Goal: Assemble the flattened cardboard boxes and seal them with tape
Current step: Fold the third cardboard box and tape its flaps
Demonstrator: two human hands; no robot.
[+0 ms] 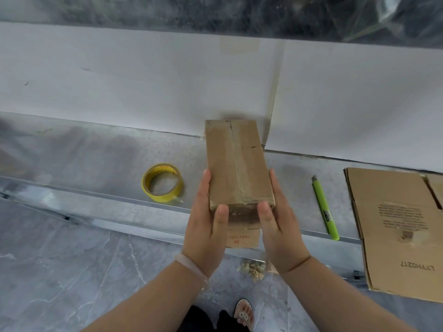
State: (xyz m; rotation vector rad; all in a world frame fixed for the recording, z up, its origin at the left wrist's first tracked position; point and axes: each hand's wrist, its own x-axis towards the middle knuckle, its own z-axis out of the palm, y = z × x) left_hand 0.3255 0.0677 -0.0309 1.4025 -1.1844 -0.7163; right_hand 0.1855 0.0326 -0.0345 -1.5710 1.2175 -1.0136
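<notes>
— Which step is this?

— One box is folded up and stands lengthwise on the table, its far end close to the white backboard. The left hand and right hand grip its near corners, fingers along the sides and thumbs on the near end. I'd judge the top seam is being squared up; I can't tell whether tape is on it yet.

— And the near end?

— A printed flap hangs below it, so that end looks unclosed.

— What does the next move call for?

— Probably one hand lets go to fetch the tape roll, just left of the box, while the other pins the flaps down. The green knife lies to the right for cutting.

— Any room to work?

— Plenty on the left beyond the roll. On the right, the flattened cardboard overhangs the near table edge, and the box's near end sits right at that edge too, so pushing it farther in would be safer.
</notes>
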